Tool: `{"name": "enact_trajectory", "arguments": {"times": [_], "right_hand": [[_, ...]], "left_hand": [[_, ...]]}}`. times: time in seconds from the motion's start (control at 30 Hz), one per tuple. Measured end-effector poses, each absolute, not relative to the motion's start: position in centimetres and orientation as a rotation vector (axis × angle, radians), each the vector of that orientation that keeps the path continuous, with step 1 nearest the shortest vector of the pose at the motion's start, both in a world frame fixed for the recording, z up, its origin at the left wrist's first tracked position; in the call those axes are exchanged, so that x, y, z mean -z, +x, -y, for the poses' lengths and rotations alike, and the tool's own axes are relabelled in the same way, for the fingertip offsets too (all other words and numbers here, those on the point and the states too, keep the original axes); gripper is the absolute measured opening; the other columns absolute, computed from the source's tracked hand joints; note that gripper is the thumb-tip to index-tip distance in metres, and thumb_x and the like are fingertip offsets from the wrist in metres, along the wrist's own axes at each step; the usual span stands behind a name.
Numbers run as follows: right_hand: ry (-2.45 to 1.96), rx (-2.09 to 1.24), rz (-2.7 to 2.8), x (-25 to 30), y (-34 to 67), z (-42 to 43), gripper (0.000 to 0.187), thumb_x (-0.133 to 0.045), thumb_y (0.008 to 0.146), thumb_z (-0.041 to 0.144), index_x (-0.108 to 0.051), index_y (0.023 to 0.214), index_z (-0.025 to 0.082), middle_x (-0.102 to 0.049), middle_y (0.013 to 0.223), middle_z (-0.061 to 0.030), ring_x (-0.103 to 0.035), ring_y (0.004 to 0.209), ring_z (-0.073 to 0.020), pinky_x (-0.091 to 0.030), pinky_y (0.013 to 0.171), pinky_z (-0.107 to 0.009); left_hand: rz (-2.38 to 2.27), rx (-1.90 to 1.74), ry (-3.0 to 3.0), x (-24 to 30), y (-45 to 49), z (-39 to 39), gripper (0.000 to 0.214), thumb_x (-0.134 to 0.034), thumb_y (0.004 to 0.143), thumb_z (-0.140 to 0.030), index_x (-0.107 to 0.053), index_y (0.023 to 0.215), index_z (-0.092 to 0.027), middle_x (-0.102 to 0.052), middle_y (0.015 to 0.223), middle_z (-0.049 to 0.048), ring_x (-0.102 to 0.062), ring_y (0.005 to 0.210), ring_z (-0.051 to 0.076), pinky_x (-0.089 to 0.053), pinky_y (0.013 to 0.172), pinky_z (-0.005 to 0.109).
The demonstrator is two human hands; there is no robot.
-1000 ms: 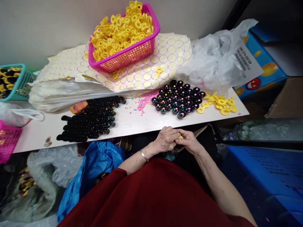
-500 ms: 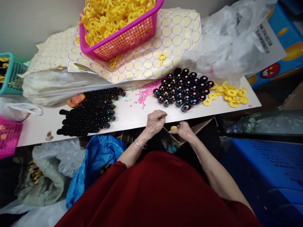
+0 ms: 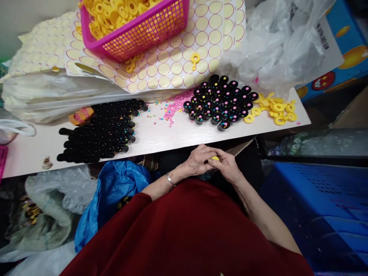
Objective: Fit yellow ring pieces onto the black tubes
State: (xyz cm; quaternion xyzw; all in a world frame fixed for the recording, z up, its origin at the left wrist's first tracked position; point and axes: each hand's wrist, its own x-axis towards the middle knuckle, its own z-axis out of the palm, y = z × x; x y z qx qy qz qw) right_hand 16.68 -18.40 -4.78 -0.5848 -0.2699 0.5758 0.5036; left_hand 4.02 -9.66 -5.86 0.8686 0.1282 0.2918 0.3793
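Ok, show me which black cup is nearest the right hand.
The cup jutting out at the near edge of the right cluster; every other cup stands farther from the right hand.

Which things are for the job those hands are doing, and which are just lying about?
Probably for the job: round yellow plastic piece, held; small black plastic cups; tiny round pink pellets; loose yellow plastic rings.

Seemingly just lying about: crumpled translucent plastic bag; blue printed cardboard box.
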Motion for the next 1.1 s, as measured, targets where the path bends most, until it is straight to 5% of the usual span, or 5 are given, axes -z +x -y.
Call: {"name": "enact_trajectory", "arguments": {"times": [0.33,0.5,0.63,0.93,1.1], "right_hand": [[-1.384,-1.522,0.786,7.8,18.1,16.9,0.054,-0.073,0.061,0.031,-0.062,0.111,0.015,-0.068,0.089,-0.0038,-0.063,0.079,-0.0175,-0.050,0.069,-0.029],[-2.282,-1.356,1.424,8.6,19.8,13.7,0.035,-0.059,0.073,0.022,-0.065,0.105,0.010,-0.068,0.099,-0.0127,-0.062,0.095,-0.0260,-0.048,0.074,-0.032],[-2.482,-1.381,1.538,9.8,18.6,11.2,0.029,-0.061,0.064,0.007,-0.069,0.092,0.007,-0.067,0.103,-0.0219,-0.062,0.099,-0.0326,-0.047,0.076,-0.037],[-2.276,-1.397,1.781,5.6,21.0,14.3,0.005,-0.058,0.070,0.014,-0.064,0.070,0.015,-0.066,0.072,-0.0055,-0.061,0.073,-0.0165,-0.041,0.062,-0.024],[-1.948,-0.941,1.192,1.5,25.2,17.1,0.028,-0.054,0.078,0.044,-0.058,0.070,0.017,-0.049,0.055,0.0037,-0.045,0.052,-0.0109,-0.037,0.053,-0.024]], "left_hand": [[-0.433,-0.655,2.260,7.5,3.9,9.8,0.016,-0.055,0.083,-0.026,-0.064,0.089,-0.014,-0.067,0.091,0.0090,-0.058,0.081,0.017,-0.048,0.075,0.032],[-0.350,-0.759,2.337,5.1,3.2,9.1,0.020,-0.053,0.081,-0.015,-0.061,0.100,-0.015,-0.065,0.094,0.0085,-0.059,0.084,0.016,-0.051,0.075,0.028],[-0.762,-1.040,2.318,4.6,3.5,6.5,0.014,-0.054,0.080,-0.017,-0.062,0.092,-0.017,-0.064,0.092,0.0076,-0.059,0.084,0.017,-0.050,0.076,0.030],[-1.353,-0.864,2.089,4.1,6.1,2.7,0.026,-0.070,0.068,-0.033,-0.064,0.089,-0.018,-0.059,0.079,0.0023,-0.054,0.074,0.016,-0.043,0.069,0.028],[-1.491,-0.808,1.987,3.2,7.1,2.9,0.030,-0.070,0.067,-0.047,-0.062,0.070,-0.018,-0.052,0.066,-0.0014,-0.048,0.064,0.012,-0.036,0.063,0.025]]}}
